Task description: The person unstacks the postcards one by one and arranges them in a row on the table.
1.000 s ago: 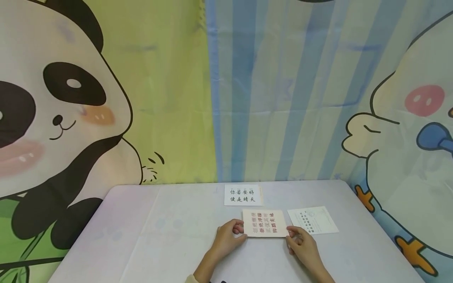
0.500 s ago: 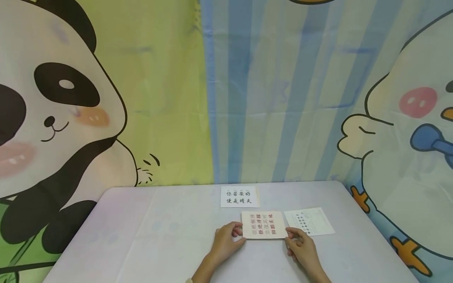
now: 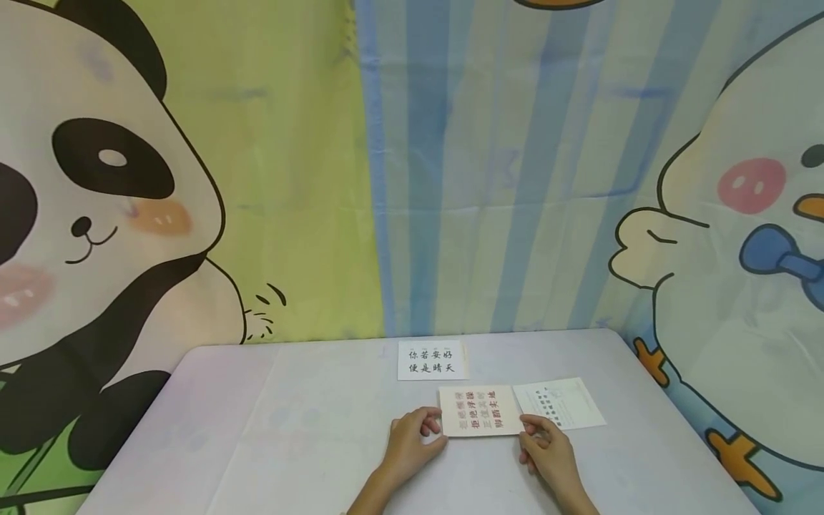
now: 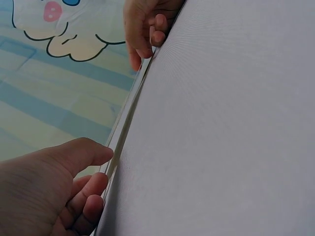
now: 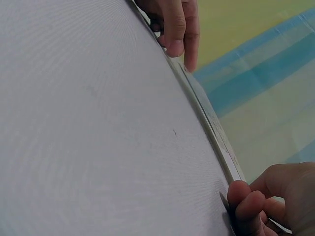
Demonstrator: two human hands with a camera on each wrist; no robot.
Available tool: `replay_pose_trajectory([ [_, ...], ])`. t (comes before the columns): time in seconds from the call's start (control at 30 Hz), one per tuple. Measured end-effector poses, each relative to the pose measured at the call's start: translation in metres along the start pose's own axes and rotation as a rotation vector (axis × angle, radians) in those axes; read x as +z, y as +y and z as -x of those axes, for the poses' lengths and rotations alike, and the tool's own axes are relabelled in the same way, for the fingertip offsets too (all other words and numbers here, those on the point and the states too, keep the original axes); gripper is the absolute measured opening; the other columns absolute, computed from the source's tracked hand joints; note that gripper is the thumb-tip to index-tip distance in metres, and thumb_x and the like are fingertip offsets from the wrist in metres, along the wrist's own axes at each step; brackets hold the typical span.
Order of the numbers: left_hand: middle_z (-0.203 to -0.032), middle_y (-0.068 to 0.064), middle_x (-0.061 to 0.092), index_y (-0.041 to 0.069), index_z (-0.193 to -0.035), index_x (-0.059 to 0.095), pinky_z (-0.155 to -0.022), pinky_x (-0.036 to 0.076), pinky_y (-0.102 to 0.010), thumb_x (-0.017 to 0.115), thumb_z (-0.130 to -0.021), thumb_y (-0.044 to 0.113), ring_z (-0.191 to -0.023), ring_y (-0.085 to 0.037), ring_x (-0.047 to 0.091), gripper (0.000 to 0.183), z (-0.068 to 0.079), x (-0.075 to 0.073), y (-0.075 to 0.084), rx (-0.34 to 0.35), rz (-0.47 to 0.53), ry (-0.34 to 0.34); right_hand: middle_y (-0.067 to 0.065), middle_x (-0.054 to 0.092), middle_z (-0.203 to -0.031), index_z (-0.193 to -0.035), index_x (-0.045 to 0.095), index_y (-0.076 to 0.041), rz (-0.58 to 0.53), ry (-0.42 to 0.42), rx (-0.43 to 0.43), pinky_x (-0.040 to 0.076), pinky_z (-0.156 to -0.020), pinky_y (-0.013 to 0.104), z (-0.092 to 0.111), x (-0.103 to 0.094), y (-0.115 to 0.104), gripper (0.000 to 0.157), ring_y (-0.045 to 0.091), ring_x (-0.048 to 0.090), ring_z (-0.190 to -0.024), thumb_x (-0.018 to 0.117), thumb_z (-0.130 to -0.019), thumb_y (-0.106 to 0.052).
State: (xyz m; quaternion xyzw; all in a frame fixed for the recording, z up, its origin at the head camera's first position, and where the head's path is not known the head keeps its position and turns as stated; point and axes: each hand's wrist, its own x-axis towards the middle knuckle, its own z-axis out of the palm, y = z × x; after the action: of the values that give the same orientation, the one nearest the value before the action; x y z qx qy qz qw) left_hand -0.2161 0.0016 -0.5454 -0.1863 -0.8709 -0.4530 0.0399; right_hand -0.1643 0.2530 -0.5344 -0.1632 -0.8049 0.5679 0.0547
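Red-lettered card (image 3: 481, 412) by its ends between two half-curled hands (image 3: 410, 438) (image 3: 550, 449)

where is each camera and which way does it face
Head: on the person's head, facing forward and down over the table to the curtain; left hand and right hand show with the forearms, holding a card.
Left wrist: on that wrist, facing toward the right hand; the left hand shows at lower left, the right at the top.
Right wrist: on that wrist, facing toward the left hand; the right hand shows at lower right, the left at the top.
Shared: both wrist views show the card nearly edge-on.
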Motion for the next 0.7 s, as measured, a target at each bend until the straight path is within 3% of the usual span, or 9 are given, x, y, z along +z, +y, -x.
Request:
replay_pose_trajectory([
  [0.33,-0.075,0.017,0.056,0.01,-0.112,0.067,-0.076,0.029,-0.03,0.08,-0.077,0.023,-0.07,0.001,0.046,0.04,-0.0028,0.0019,-0.0035,0.004,-0.044,-0.005,0.009,0.054,-0.096,-0.125,0.055,0.005,0.038,0.018,-0.023,0.045,-0.043,0.023,-0.0001,0.0011,-0.0004,0.038,0.011,0.053,-0.049,0.06,-0.088,0.001],
  [0.57,-0.075,0.017,0.054,0.011,-0.111,0.066,-0.076,0.029,-0.031,0.081,-0.076,0.024,-0.07,0.0,0.044,0.04,0.0,0.0016,-0.0011,0.017,-0.07,-0.008,0.006,0.058,-0.063,-0.125,0.055,0.007,0.078,0.03,-0.014,0.04,-0.04,0.021,-0.0007,0.0009,0.0002,0.04,0.014,0.051,-0.043,0.057,-0.087,-0.001],
  [0.7,-0.075,0.017,0.054,0.011,-0.111,0.066,-0.077,0.029,-0.031,0.081,-0.076,0.024,-0.07,0.0,0.044,0.04,0.0005,0.0027,-0.0017,0.026,-0.083,0.0,0.005,0.056,-0.062,-0.125,0.055,0.008,0.076,0.031,-0.011,0.04,-0.04,0.021,-0.001,0.001,0.0009,0.04,0.014,0.051,-0.043,0.056,-0.087,-0.001],
])
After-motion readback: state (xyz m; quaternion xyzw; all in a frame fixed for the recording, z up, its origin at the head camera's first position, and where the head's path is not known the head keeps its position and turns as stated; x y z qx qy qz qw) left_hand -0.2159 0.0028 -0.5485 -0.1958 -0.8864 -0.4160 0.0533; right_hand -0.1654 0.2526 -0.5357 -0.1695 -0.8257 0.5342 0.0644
